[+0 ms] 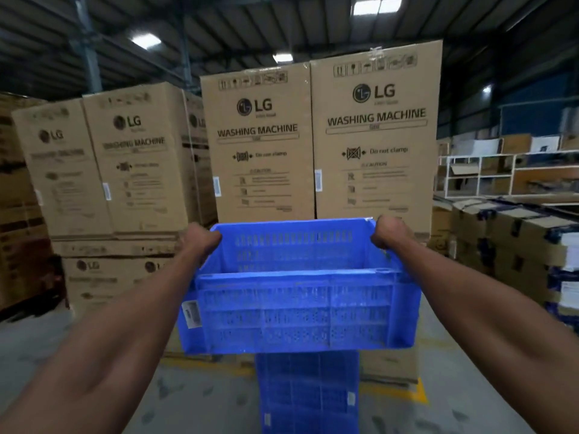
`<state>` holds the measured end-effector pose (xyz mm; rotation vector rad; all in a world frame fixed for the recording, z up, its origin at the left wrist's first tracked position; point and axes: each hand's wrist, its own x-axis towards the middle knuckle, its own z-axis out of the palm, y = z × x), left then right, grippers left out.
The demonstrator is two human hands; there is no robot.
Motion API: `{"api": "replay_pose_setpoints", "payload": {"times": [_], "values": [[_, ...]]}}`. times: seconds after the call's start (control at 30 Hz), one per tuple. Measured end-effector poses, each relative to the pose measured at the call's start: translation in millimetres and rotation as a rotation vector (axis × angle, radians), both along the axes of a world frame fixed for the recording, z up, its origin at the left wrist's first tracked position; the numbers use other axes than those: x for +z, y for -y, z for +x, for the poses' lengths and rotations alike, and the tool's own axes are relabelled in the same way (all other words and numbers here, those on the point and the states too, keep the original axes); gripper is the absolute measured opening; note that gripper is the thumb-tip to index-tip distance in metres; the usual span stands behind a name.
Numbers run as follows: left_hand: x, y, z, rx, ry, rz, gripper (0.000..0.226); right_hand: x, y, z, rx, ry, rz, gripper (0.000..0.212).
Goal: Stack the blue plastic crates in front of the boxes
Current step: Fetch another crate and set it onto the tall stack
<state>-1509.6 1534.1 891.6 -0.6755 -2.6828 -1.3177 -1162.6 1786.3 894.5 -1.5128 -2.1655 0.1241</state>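
Blue plastic fills the middle of the view: both arms reach out from 6 o'clock, and between them hangs the crate (297, 311), carried level with its long axis running 9 to 3 o'clock, across the person's front. The left hand (200, 238) is curled over the rim at the far-left corner, and the right hand (387, 234) is curled the same way over the far-right corner, so each is grasping the crate near its far end, neither noticeably nearer than the other. Directly beneath the crate, toward 6 o'clock of it, stands the stack (308, 393) of more blue crates on the floor (47, 349); it looks narrower from here, so its long axis may run away from the person rather than across, though the wide lens makes that hard to judge. The crate's bottom edge sits above the stack's top, and whether they touch cannot be told. To my eye the coming move is a straight lowering, perhaps with a turn to match. Beyond, at 12 o'clock, rise the boxes (376, 136), cardboard marked as washing machines.
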Motion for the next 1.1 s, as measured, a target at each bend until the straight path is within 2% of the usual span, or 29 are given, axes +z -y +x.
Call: {"api": "replay_pose_setpoints", "payload": {"times": [0.23, 0.3, 0.4, 0.5, 0.63, 0.77, 0.83, 1.0, 1.1], "values": [[61.5, -147.0, -102.6, -0.113, -0.031, 0.118, 0.054, 40.7, -140.7, -100.5, -0.059, -0.019, -0.006, 0.007], [72.7, -192.8, -147.4, -0.163, -0.035, 0.139, 0.060, 48.9, -177.6, -128.7, -0.087, -0.071, 0.009, 0.008], [77.1, -264.4, -214.0, -0.183, -0.044, 0.136, 0.057, 56.6, -234.1, -167.0, -0.102, -0.163, 0.003, 0.012], [73.7, -327.2, -261.4, -0.206, -0.048, 0.067, 0.051, 59.7, -287.2, -192.8, -0.067, -0.301, -0.048, 0.013], [46.0, -406.6, -314.5, -0.231, -0.019, 0.081, 0.059, 43.3, -361.9, -225.9, -0.065, -0.419, -0.108, 0.015], [21.9, -430.4, -302.4, -0.232, 0.002, 0.096, 0.041, 23.9, -393.8, -248.9, -0.035, -0.547, -0.122, 0.027], [12.5, -444.9, -297.1, -0.266, 0.012, 0.061, 0.037, 15.5, -409.0, -253.8, -0.032, -0.571, -0.123, 0.031], [-22.8, -481.6, -299.9, -0.356, 0.032, -0.082, 0.043, -14.2, -439.4, -258.8, -0.047, -0.545, -0.158, 0.035], [-44.1, -489.5, -291.6, -0.568, 0.091, -0.382, 0.069, -39.7, -454.2, -253.4, -0.032, -0.575, -0.196, 0.029]]}}
